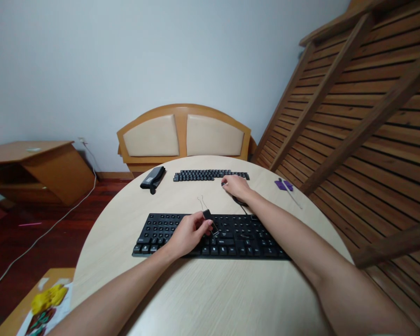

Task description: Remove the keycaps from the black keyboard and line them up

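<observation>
My left hand is closed around a black keycap puller, whose thin wire prongs point up and away from me. It hovers over a black keyboard that lies across the table in front of me. Many of the keyboard's upper keys show bare switch posts, while the lower rows still carry caps. Farther out, my right hand pinches a small black keycap at the near edge of the rows of loose keycaps. Part of those rows is hidden behind my right fingers.
On the round table, a folded black item with a strap lies at the back left. A purple cloth-like piece with a thin white stick sits at the right. The keyboard's cable runs beneath my right forearm. Wooden slats lean at the right.
</observation>
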The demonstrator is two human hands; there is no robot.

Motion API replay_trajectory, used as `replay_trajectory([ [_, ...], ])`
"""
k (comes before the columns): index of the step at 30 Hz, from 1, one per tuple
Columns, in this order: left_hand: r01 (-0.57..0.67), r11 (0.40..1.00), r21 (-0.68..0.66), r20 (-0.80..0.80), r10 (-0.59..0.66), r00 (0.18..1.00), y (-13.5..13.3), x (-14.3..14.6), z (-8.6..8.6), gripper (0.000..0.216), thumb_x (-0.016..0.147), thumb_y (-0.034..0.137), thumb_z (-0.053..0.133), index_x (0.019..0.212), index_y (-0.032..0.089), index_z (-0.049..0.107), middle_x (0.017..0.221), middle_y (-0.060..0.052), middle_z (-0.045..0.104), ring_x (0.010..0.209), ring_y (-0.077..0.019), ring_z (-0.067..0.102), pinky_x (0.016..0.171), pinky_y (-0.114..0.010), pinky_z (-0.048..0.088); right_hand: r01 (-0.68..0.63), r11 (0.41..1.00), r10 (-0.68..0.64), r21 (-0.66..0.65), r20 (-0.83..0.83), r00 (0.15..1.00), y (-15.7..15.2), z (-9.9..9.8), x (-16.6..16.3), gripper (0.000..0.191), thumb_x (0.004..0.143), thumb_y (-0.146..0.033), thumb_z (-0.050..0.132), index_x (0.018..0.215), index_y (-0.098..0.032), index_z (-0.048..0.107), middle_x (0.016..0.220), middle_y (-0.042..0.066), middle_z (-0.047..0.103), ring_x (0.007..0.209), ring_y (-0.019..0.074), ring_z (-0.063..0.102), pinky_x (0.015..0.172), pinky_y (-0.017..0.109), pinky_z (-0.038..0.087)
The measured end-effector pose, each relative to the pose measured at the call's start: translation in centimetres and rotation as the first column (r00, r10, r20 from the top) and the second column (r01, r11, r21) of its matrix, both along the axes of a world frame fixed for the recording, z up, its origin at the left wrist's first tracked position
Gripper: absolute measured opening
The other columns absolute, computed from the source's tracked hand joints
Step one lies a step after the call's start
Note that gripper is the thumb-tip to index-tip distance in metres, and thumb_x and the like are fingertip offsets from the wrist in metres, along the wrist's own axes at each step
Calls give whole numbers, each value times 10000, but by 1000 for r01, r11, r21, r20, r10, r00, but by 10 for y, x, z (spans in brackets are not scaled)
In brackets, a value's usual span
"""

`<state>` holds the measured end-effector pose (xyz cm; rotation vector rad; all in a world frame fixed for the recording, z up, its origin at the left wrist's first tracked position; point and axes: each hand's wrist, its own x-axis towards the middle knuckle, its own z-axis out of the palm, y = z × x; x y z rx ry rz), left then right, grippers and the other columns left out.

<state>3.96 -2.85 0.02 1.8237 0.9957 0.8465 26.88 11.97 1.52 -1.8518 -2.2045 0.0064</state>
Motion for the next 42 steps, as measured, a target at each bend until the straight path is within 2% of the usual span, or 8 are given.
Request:
replay_trajectory([
  [5,7,999,-37,20,-6,1000,-1,1,2,273,945,387,515,828,155,597,769,-35,678,700,-164,639,675,-276,490,20,1000,-20,-4,36,999,28,-5,-14,256,842,-214,601,1066,-237,723,1130,81,721,1072,236,638,899,300,450],
  [10,12,999,-53,21,-11,1000,-2,0,0,278,950,395,507,841,157,601,769,-34,673,712,-170,640,670,-281,494,72,997,-72,-8,45,996,40,-6,-20,287,845,-183,574,1085,-237,722,1107,91,731,1048,241,654,878,310,466],
  [24,-11,999,-41,-22,10,1000,-3,1,3,278,954,377,502,828,153,608,761,-47,680,701,-172,640,669,-293,481,88,996,-88,15,-20,996,51,-18,-28,306,859,-181,546,1116,-247,698,1107,70,733,1046,228,658,887,309,465],
  [42,-8,999,-34,-32,6,999,-3,2,5,265,953,359,499,829,154,612,770,-41,683,701,-166,635,670,-282,479,73,997,-72,18,-56,996,46,-19,-27,313,863,-172,535,1128,-241,688,1124,62,725,1055,206,648,886,293,465],
])
